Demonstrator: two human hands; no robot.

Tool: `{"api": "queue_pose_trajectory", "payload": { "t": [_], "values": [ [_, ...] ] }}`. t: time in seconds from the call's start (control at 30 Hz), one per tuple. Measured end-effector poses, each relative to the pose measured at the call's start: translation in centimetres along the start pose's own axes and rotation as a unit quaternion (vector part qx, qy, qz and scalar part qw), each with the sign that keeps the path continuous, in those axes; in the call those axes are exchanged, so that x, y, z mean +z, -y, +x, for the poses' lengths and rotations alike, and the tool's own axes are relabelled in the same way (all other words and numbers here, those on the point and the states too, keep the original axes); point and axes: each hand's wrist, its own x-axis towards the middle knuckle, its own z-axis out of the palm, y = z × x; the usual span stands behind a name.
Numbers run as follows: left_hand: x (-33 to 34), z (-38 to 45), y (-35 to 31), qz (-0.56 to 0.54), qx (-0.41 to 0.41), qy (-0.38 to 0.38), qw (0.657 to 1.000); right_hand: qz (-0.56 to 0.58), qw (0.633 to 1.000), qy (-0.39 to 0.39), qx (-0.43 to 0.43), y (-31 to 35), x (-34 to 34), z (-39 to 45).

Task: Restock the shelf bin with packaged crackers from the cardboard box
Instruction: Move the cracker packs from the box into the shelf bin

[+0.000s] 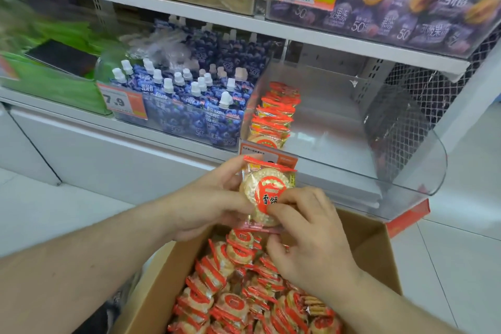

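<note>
White store shelving filled the background, price tags clipped along its edges. Clear shelf bin held one short row of cracker packs along its left wall. Neighbouring bin carried blue spouted pouches. Cardboard box sat open below, loose packs heaped inside. Both hands met above the box: left hand gripped a held cracker packet by its left edge, right hand pinched its lower right with fingertips curled.
</note>
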Motion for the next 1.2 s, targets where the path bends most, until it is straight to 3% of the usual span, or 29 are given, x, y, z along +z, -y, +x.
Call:
{"api": "queue_pose_trajectory", "payload": {
  "t": [0.23, 0.3, 0.4, 0.47, 0.57, 0.67, 0.73, 0.83, 0.93, 1.1, 1.2],
  "values": [
    [-0.2, 0.7, 0.1, 0.122, -0.001, -0.025, 0.992, 0.078, 0.989, 0.018, 0.122, -1.5, -2.1, 0.5],
    [-0.3, 0.2, -0.3, 0.170, 0.007, 0.003, 0.985, 0.103, 0.974, 0.074, 0.187, -1.7, -2.8, 1.6],
    [-0.5, -0.5, -1.4, 0.250, 0.024, 0.053, 0.966, 0.236, 0.904, 0.209, 0.289, -1.6, -3.2, 2.7],
    [-0.7, -0.6, -2.3, 0.263, 0.033, 0.070, 0.962, 0.322, 0.860, 0.232, 0.320, -1.4, -3.4, 3.2],
    [-0.8, 0.0, -3.6, 0.270, 0.063, 0.033, 0.960, 0.324, 0.876, 0.171, 0.314, -1.4, -4.5, 5.2],
    [-1.6, 1.4, -4.0, 0.303, 0.126, -0.111, 0.938, 0.275, 0.913, 0.069, 0.293, -3.4, -6.9, 8.2],
    [-2.4, 2.5, -3.8, 0.339, 0.138, -0.186, 0.912, 0.178, 0.945, 0.035, 0.272, -5.2, -8.3, 9.8],
    [-3.3, 3.7, -2.7, 0.371, 0.126, -0.220, 0.894, 0.020, 0.968, 0.067, 0.241, -7.3, -8.3, 11.2],
    [-3.4, 3.9, -1.7, 0.398, 0.124, -0.219, 0.882, -0.028, 0.966, 0.155, 0.204, -8.3, -6.0, 11.7],
    [-3.8, 3.5, -0.7, 0.424, 0.116, -0.206, 0.874, 0.039, 0.925, 0.261, 0.274, -8.4, -2.6, 12.4],
    [-3.9, 3.3, -0.3, 0.422, 0.108, -0.199, 0.878, 0.145, 0.882, 0.290, 0.342, -8.0, -1.8, 13.1]
  ]
}}
